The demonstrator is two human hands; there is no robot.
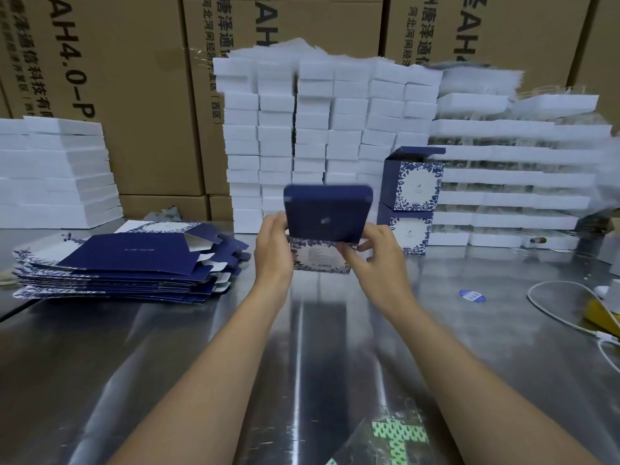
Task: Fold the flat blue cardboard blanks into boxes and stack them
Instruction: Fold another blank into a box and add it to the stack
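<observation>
Above the middle of the steel table point(302, 347), in the head view, the half-formed box point(327, 216) is held clear of the surface between both hands, its dark blue panel facing the camera and a flowered white panel below it. The left hand point(273, 243) grips the box's left edge, fingers curled round behind it and the thumb on the near face. The right hand point(372, 253) pinches the lower right corner, where a flap seems to be getting tucked; the exact fingertip contact is blurred. To the left lies the pile of flat blanks point(127, 263), well apart from the hands, and to the right two finished boxes point(412, 199) stand one on the other against the white foam blocks point(312, 129), the upper one with its lid flap raised. Brown cartons point(134, 95) fill the background and a white cable point(553, 297) trails at the far right. The box looks like thin printed card: light, stiff along its panels, but easy to crease or dent at corners and tabs. It is probably best held by the side walls near the folds, with flaps pressed at their scored lines and not mid-panel, and set gently on the stack so the open lid below is not crushed.
</observation>
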